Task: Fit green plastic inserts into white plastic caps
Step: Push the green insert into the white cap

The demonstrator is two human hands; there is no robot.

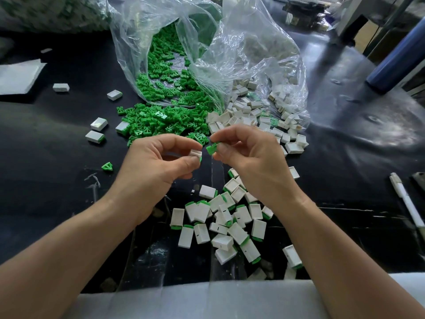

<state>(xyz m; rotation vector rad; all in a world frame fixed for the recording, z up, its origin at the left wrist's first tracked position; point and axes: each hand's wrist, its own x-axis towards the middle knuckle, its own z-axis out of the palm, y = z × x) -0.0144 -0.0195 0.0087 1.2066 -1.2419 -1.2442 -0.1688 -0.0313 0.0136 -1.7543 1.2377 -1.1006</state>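
Above the black table (57,157), the left hand (158,157) pinches a small white plastic cap (196,154) in its fingers; the right hand (253,162) pinches a green plastic insert (212,148) just beside it.

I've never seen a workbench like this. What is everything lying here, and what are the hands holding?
Table: one, black, under everything.
Plastic bags: apparently two, clear, far centre, mouths open.
Loose green inserts: a big heap, green, spilling from the left bag.
Empty white caps: many, white, spilling from the right bag.
Fitted caps: a pile, white with green ends, near, between the forearms.
Stray caps: about five, mostly white, left of the green heap.
Lone insert: one, green, left of the hands.
Pen: one, white, right edge.
Cylinder: one, blue, far right.
Left hand: holds one white cap.
Right hand: pinches one green insert.
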